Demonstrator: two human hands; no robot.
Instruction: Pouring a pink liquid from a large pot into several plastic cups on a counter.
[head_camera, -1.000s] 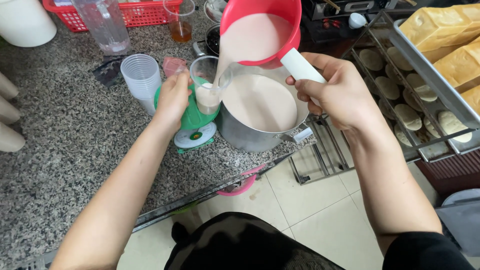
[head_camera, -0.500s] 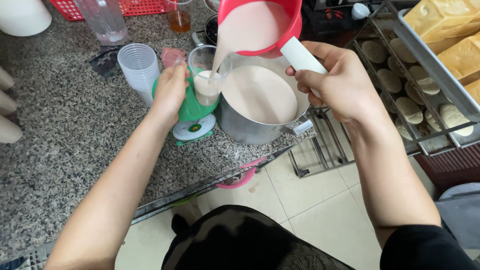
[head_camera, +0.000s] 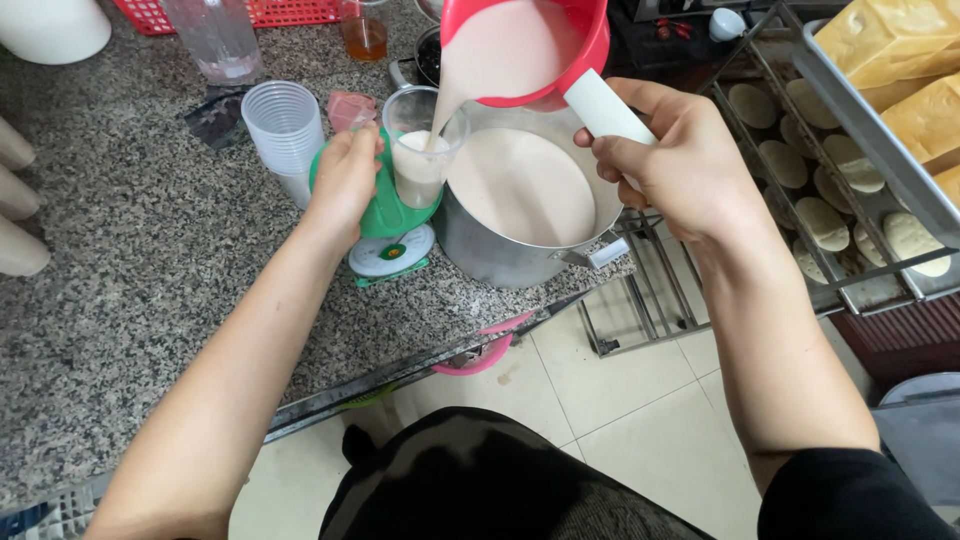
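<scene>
My right hand (head_camera: 680, 165) grips the white handle of a red scoop jug (head_camera: 525, 50), tilted so that a stream of pale beige liquid runs into a clear plastic cup (head_camera: 420, 145). The cup stands on a small green kitchen scale (head_camera: 385, 215) and is roughly half full. My left hand (head_camera: 345, 180) rests on the left side of the scale, right beside the cup. Just to the right stands a steel pot (head_camera: 520, 210) filled with the same beige liquid.
A stack of clear plastic cups (head_camera: 285, 130) stands left of the scale on the speckled stone counter (head_camera: 130, 260). At the back are a red basket (head_camera: 270, 10) and a glass of amber liquid (head_camera: 365, 35). Wire racks of flat dough pieces (head_camera: 830, 190) and bread loaves (head_camera: 900, 60) sit to the right.
The liquid in the cup has risen as the jug keeps pouring. Both hands hold much the same places.
</scene>
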